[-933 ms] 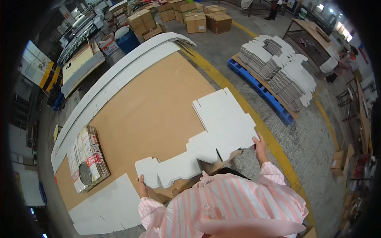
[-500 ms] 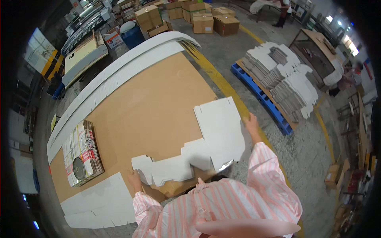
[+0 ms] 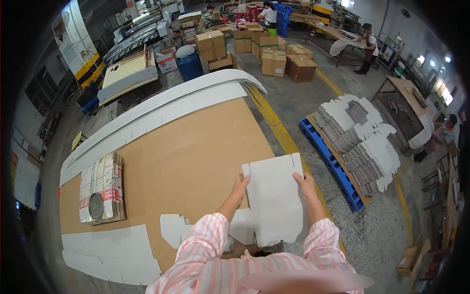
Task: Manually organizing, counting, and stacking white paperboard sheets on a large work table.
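A white die-cut cardboard blank (image 3: pixel 275 201) lies at the near right of a large brown board (image 3: pixel 191 142), its narrow notched arm reaching left under my left forearm. My left hand (image 3: pixel 239 190) grips the left edge of the wide panel, near its upper corner. On the opposite edge, my right hand (image 3: pixel 307 188) is closed with the thumb on top of the panel. Both sleeves are pink and white striped. My left forearm hides part of the blank's lower section.
White cardboard strips (image 3: pixel 147 115) line the board's far edge, with more sheets (image 3: pixel 107 250) at near left. A strapped bundle (image 3: pixel 105 176) bears a round dark tin (image 3: pixel 96 206). Right, a blue pallet (image 3: pixel 333 166) carries stacked blanks (image 3: pixel 352 122). Cartons (image 3: pixel 274 61) and a person (image 3: pixel 367 46) are farther off.
My left hand has moved from the blank's narrow left end to the wide panel's left edge. My right hand stays on the right edge. The view has tilted up, showing more of the room.
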`<state>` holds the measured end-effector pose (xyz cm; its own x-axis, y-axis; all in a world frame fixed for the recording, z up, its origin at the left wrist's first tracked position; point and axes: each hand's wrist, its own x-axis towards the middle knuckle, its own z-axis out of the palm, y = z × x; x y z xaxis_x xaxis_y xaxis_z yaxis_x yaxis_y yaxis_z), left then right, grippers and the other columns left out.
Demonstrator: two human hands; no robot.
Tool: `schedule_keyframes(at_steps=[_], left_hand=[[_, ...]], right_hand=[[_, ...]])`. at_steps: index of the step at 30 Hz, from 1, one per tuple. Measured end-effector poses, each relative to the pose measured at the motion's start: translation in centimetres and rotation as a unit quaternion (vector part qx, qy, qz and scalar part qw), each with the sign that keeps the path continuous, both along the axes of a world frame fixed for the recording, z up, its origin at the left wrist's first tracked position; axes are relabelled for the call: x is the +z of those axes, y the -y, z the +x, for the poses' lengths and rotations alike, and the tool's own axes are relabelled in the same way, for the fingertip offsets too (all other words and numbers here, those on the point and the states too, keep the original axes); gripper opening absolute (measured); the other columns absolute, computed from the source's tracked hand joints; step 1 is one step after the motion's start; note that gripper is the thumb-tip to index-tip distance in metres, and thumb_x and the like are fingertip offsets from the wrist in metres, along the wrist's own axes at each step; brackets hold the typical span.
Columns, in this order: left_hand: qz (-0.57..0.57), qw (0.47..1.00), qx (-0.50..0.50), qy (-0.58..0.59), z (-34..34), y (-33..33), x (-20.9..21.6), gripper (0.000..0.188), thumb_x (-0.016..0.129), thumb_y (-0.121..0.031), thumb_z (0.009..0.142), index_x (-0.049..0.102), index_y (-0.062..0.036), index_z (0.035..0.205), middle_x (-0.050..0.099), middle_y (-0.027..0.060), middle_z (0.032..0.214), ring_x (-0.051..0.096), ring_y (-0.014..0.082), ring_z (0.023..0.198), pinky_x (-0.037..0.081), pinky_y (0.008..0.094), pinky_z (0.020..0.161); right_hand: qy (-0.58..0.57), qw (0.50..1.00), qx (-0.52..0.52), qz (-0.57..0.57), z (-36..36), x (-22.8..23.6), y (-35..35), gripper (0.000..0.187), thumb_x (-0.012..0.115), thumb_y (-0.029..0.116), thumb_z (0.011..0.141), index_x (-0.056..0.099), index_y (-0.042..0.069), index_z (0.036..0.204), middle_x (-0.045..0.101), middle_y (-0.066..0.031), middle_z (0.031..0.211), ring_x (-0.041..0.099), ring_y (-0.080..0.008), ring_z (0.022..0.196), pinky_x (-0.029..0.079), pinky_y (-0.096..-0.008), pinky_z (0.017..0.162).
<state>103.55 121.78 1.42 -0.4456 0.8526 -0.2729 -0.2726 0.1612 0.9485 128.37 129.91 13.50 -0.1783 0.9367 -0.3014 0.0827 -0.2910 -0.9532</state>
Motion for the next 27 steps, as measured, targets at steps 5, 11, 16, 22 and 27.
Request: schedule_keyframes(at_steps=[5, 11, 16, 22, 27], left_hand=[[0.054, 0.966, -0.016, 0.251, 4.7, 1.4, 12.7, 0.048, 0.054, -0.03, 0.085, 0.042, 0.002, 0.118, 0.051, 0.0115, 0.112, 0.049, 0.0203, 0.099, 0.039, 0.0333, 0.087], [0.175, 0.984, -0.004, 0.024, 8.7, 11.5, 19.3, 0.034, 0.052, -0.026, 0.086, 0.046, 0.0001, 0.106, 0.051, 0.005, 0.094, 0.047, 0.0151, 0.086, 0.039, 0.0298, 0.079], [0.266, 0.959, -0.041, -0.094, 9.0, 12.7, 16.5, 0.041, 0.054, -0.034, 0.081, 0.046, -0.0006, 0.102, 0.05, 0.0054, 0.092, 0.046, 0.0152, 0.085, 0.038, 0.0289, 0.078], [0.219, 0.968, -0.006, -0.122, 8.8, 12.2, 12.7, 0.046, 0.049, -0.034, 0.084, 0.043, 0.0037, 0.11, 0.052, 0.008, 0.093, 0.049, 0.0169, 0.087, 0.04, 0.0306, 0.079], [0.185, 0.976, -0.073, -0.09, 8.3, 11.4, 12.3, 0.049, 0.053, -0.026, 0.081, 0.039, 0.0048, 0.116, 0.053, 0.0136, 0.097, 0.052, 0.0208, 0.091, 0.042, 0.0323, 0.079]], right_hand=[[-0.077, 0.991, -0.042, 0.097, 3.8, 5.6, 4.4, 0.029, 0.065, 0.018, 0.076, 0.054, -0.003, 0.094, 0.059, -0.0076, 0.086, 0.055, -0.0152, 0.077, 0.044, -0.0264, 0.069], [-0.215, 0.948, -0.053, 0.228, 7.4, 6.7, 10.3, 0.052, 0.062, 0.031, 0.074, 0.047, -0.003, 0.111, 0.055, -0.0093, 0.104, 0.051, -0.0176, 0.096, 0.038, -0.0298, 0.085], [-0.085, 0.96, -0.017, 0.266, 9.5, 0.1, 12.9, 0.074, 0.06, 0.051, 0.071, 0.042, -0.004, 0.118, 0.047, -0.0114, 0.115, 0.044, -0.0216, 0.108, 0.031, -0.0334, 0.093], [-0.1, 0.976, -0.079, 0.177, 9.4, -4.3, 14.6, 0.077, 0.063, 0.054, 0.07, 0.041, -0.002, 0.117, 0.047, -0.0109, 0.112, 0.043, -0.0202, 0.105, 0.032, -0.0325, 0.091], [-0.102, 0.967, -0.134, 0.189, 10.2, -4.5, 14.3, 0.066, 0.072, 0.038, 0.066, 0.043, -0.001, 0.112, 0.05, -0.0088, 0.105, 0.048, -0.0181, 0.096, 0.036, -0.032, 0.086]])
